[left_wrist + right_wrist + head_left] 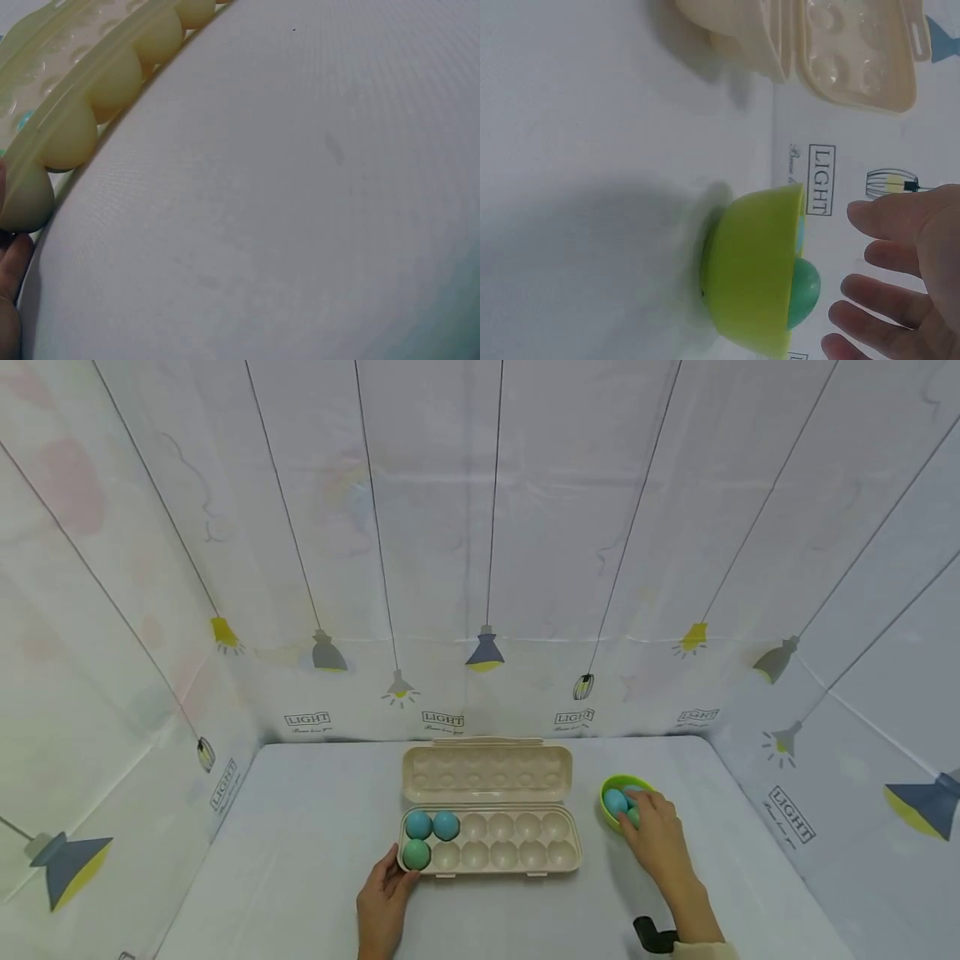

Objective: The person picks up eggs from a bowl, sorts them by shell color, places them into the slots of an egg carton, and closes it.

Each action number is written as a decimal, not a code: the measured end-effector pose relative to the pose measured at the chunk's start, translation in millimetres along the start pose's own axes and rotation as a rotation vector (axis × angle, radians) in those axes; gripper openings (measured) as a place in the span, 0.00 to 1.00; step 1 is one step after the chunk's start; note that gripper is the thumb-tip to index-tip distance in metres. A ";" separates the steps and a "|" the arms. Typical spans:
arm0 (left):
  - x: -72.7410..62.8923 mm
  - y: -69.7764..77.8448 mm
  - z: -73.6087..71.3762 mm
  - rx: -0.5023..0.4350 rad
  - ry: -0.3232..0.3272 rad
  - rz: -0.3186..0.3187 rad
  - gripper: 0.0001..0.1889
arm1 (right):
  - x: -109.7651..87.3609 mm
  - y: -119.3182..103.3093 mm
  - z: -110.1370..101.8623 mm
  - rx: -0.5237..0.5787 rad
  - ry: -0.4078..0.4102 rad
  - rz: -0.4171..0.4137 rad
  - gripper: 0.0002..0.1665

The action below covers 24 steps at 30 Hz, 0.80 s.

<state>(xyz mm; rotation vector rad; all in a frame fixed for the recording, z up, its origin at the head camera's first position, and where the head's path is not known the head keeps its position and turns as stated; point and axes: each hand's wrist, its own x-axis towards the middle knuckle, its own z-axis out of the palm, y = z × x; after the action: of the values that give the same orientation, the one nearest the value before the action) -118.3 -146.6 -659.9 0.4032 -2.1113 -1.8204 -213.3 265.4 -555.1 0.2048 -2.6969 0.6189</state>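
A beige egg carton (504, 871) lies with its lid tipped back, in the middle of the table. At its left end sit two blue eggs (418, 825) in the back row and a green egg (416, 854) in the front row. My left hand (382, 906) grips the carton's front left corner, thumb at the front. To the right, a lime-green bowl (754, 262) holds blue eggs (615, 802) and a green egg (805, 292). Over the bowl is my right hand (656, 835), its fingers spread and holding nothing in the right wrist view.
A black curved object (652, 935) shows beside my right forearm, partly hidden by it. White cloth covers the table (300, 827). Sheets printed with hanging lamps (486, 649) enclose the back and both sides.
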 end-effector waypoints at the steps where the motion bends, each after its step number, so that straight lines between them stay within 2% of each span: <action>1: 0.6 -0.3 0.2 -0.004 -0.001 0.002 0.33 | -0.1 2.2 0.4 -0.006 -0.017 0.019 0.28; 6: 1.0 1.3 0.4 -0.009 -0.008 -0.002 0.33 | -1.1 10.6 4.3 -0.028 -0.081 0.068 0.27; 14: 1.1 0.9 1.5 0.027 -0.007 -0.011 0.33 | -3.8 21.5 10.0 -0.058 -0.098 0.093 0.23; 19: 0.4 0.0 1.8 0.047 0.010 -0.029 0.33 | -1.0 26.3 8.8 -0.095 -0.181 0.134 0.24; 24: 1.2 0.9 1.4 0.041 -0.001 -0.055 0.33 | 7.8 27.4 5.1 -0.130 -0.263 0.152 0.27</action>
<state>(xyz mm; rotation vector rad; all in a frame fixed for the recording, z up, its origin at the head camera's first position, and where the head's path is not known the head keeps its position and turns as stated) -119.9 -145.7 -659.2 0.4748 -2.1615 -1.8101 -228.1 287.2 -567.2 0.0493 -3.0163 0.4863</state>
